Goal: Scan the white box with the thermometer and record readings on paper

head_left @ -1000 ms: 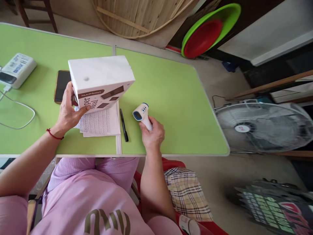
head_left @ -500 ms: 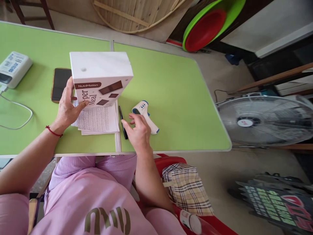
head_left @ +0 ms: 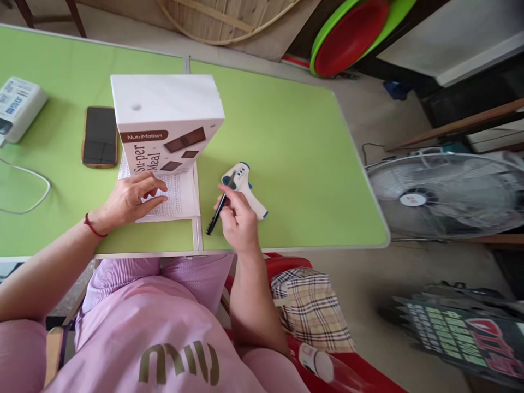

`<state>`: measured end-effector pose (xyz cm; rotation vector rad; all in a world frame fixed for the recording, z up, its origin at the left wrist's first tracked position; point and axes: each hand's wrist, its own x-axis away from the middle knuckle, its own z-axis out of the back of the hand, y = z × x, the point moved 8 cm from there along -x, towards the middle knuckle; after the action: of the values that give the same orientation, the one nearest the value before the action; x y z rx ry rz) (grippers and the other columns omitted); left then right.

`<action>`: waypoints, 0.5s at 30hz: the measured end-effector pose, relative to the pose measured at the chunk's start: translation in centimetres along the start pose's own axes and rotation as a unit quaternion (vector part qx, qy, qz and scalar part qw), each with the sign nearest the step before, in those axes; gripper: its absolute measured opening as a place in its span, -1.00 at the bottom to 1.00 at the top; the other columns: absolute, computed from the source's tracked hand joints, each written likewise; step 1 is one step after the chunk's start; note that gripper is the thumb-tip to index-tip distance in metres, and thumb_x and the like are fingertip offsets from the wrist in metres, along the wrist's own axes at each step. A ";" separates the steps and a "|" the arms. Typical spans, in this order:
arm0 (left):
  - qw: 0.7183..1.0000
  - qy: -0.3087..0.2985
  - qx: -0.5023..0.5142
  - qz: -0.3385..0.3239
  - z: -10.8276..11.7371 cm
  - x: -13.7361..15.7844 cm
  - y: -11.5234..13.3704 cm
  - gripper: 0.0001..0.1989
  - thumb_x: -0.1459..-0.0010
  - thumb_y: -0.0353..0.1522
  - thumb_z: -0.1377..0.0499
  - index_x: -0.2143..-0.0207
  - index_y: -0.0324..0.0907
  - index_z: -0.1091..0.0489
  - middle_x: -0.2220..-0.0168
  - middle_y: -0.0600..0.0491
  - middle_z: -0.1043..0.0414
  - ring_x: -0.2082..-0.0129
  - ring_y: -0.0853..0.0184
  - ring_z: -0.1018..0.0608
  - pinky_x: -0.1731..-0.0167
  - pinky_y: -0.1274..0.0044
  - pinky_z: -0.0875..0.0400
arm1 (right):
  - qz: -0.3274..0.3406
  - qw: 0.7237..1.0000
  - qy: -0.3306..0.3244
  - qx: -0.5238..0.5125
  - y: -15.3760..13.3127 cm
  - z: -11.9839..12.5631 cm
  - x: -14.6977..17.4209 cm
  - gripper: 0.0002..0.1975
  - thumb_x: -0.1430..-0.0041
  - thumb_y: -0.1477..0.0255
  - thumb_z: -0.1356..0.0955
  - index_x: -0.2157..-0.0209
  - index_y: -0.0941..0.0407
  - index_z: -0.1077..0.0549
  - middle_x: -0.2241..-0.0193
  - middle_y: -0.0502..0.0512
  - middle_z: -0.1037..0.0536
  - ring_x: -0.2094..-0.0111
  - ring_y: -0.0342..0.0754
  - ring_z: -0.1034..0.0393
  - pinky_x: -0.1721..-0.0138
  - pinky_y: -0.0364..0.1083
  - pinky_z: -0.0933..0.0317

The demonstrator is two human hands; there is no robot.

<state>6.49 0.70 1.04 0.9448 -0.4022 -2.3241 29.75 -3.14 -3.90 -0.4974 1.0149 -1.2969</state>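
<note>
Between thumb and fingers, my right hand (head_left: 239,218) grips a black pen (head_left: 216,214), held at a slant above the table. Just beyond that hand lies a white and blue infrared thermometer (head_left: 254,199), partly covered by the fingers. My left hand (head_left: 133,196) rests over printed paper sheets (head_left: 180,199) with its fingers loosely bent and apart, holding nothing. Directly in front of it a white NutriMotion box (head_left: 167,101) stands upright on the sheets, hiding their far part. A phone (head_left: 100,136) with a dark screen lies left of the box.
The green table (head_left: 295,164) has a seam down its middle. A white power bank (head_left: 20,109) with a cable (head_left: 39,177) is at the far left. To the right stands a fan (head_left: 413,199). A red chair (head_left: 360,371) holds a checked cloth bag (head_left: 313,308) and a bottle (head_left: 317,363).
My left hand has let go of the box and moved down onto the sheets. My right hand has picked up the pen from the table.
</note>
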 end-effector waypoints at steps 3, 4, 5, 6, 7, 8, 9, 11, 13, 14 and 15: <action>0.995 -0.102 -0.006 0.000 -2.2 0.3 0.1 -0.81 -0.36 -0.28 -0.18 0.16 -0.22 -0.50 0.28 -0.03 -0.52 0.35 0.28 -0.55 0.34 0.46 -0.43 | -0.007 0.994 0.019 -0.105 -0.6 0.1 1.3 -0.50 -0.22 0.36 -0.33 -0.20 -0.03 -0.31 0.21 0.08 -0.44 0.23 -0.06 -0.45 0.18 0.01 -0.46; 0.992 -0.126 -0.017 -0.004 -2.8 0.4 0.2 -0.79 -0.36 -0.27 -0.18 0.14 -0.23 -0.51 0.24 -0.06 -0.53 0.31 0.24 -0.56 0.28 0.43 -0.44 | -0.002 0.991 0.033 -0.130 -0.9 0.1 1.8 -0.51 -0.20 0.30 -0.37 -0.17 -0.05 -0.31 0.24 0.04 -0.42 0.25 -0.06 -0.44 0.18 0.00 -0.46; 0.989 -0.142 -0.029 -0.009 -3.2 0.5 0.3 -0.78 -0.36 -0.27 -0.18 0.11 -0.23 -0.51 0.21 -0.08 -0.53 0.27 0.21 -0.56 0.23 0.40 -0.44 | 0.001 0.987 0.050 -0.152 -1.2 0.1 2.3 -0.55 -0.19 0.24 -0.40 -0.10 -0.06 -0.34 0.28 0.01 -0.39 0.28 -0.08 -0.43 0.20 0.00 -0.46; 0.987 -0.153 -0.044 -0.014 -3.6 0.5 0.5 -0.77 -0.36 -0.26 -0.17 0.09 -0.23 -0.51 0.18 -0.10 -0.53 0.25 0.19 -0.55 0.19 0.38 -0.43 | 0.000 0.983 0.069 -0.171 -1.4 0.1 2.8 -0.62 -0.21 0.18 -0.39 -0.02 -0.06 -0.36 0.33 -0.02 -0.37 0.34 -0.09 -0.41 0.23 -0.01 -0.45; 0.985 -0.159 -0.061 -0.019 -3.8 0.6 0.6 -0.75 -0.37 -0.26 -0.16 0.07 -0.23 -0.51 0.15 -0.11 -0.52 0.22 0.17 -0.54 0.17 0.36 -0.42 | -0.004 0.979 0.084 -0.184 -1.6 0.0 3.2 -0.68 -0.24 0.11 -0.35 0.05 -0.04 -0.39 0.38 -0.04 -0.35 0.39 -0.10 -0.38 0.27 -0.01 -0.43; 0.983 -0.163 -0.079 -0.024 -4.0 0.6 0.8 -0.74 -0.38 -0.25 -0.15 0.04 -0.22 -0.51 0.14 -0.12 -0.51 0.21 0.16 -0.53 0.16 0.35 -0.41 | -0.011 0.977 0.093 -0.194 -1.7 -0.2 3.6 -0.68 -0.28 0.06 -0.29 0.09 -0.03 -0.41 0.41 -0.04 -0.34 0.43 -0.10 -0.36 0.30 0.00 -0.41; 0.981 -0.167 -0.094 -0.029 -4.2 0.7 0.9 -0.73 -0.38 -0.25 -0.15 0.02 -0.20 -0.51 0.13 -0.13 -0.50 0.21 0.15 -0.52 0.15 0.34 -0.40 | -0.020 0.975 0.093 -0.200 -1.8 -0.4 3.9 -0.64 -0.32 0.04 -0.23 0.10 -0.01 -0.43 0.42 -0.02 -0.36 0.44 -0.09 -0.36 0.32 0.02 -0.40; 0.977 -0.176 -0.119 -0.035 -4.7 0.8 1.1 -0.73 -0.38 -0.25 -0.15 0.00 -0.18 -0.51 0.12 -0.13 -0.48 0.21 0.14 -0.50 0.16 0.33 -0.39 | -0.039 0.973 0.079 -0.212 -2.1 -1.0 4.4 -0.56 -0.35 0.03 -0.18 0.04 0.02 -0.48 0.40 0.04 -0.44 0.41 -0.05 -0.40 0.30 0.05 -0.40; 0.971 -0.192 -0.136 -0.033 -5.1 0.9 1.1 -0.73 -0.36 -0.25 -0.17 -0.01 -0.15 -0.52 0.13 -0.12 -0.46 0.23 0.15 -0.48 0.18 0.35 -0.37 | -0.065 0.971 0.062 -0.220 -2.3 -1.6 4.6 -0.57 -0.33 0.08 -0.21 0.01 0.03 -0.50 0.37 0.07 -0.51 0.37 -0.03 -0.43 0.29 0.05 -0.40; 0.969 -0.199 -0.142 -0.029 -5.3 0.9 1.1 -0.73 -0.35 -0.25 -0.17 -0.02 -0.14 -0.51 0.13 -0.12 -0.45 0.23 0.15 -0.47 0.19 0.35 -0.36 | -0.086 0.971 0.054 -0.218 -2.2 -1.9 4.6 -0.61 -0.31 0.11 -0.25 0.05 0.04 -0.52 0.37 0.06 -0.53 0.37 -0.04 -0.43 0.30 0.02 -0.40; 0.968 -0.204 -0.146 -0.026 -5.4 0.9 1.1 -0.72 -0.35 -0.26 -0.17 -0.03 -0.13 -0.51 0.13 -0.12 -0.44 0.23 0.15 -0.46 0.20 0.35 -0.36 | -0.108 0.970 0.048 -0.210 -2.1 -2.2 4.7 -0.66 -0.28 0.14 -0.29 0.11 0.04 -0.54 0.40 0.04 -0.53 0.40 -0.06 -0.43 0.34 -0.01 -0.39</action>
<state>10.25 -1.01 -2.72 0.3389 -0.1877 -2.5343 26.49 -7.59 -4.86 -0.8947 1.3564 -1.3070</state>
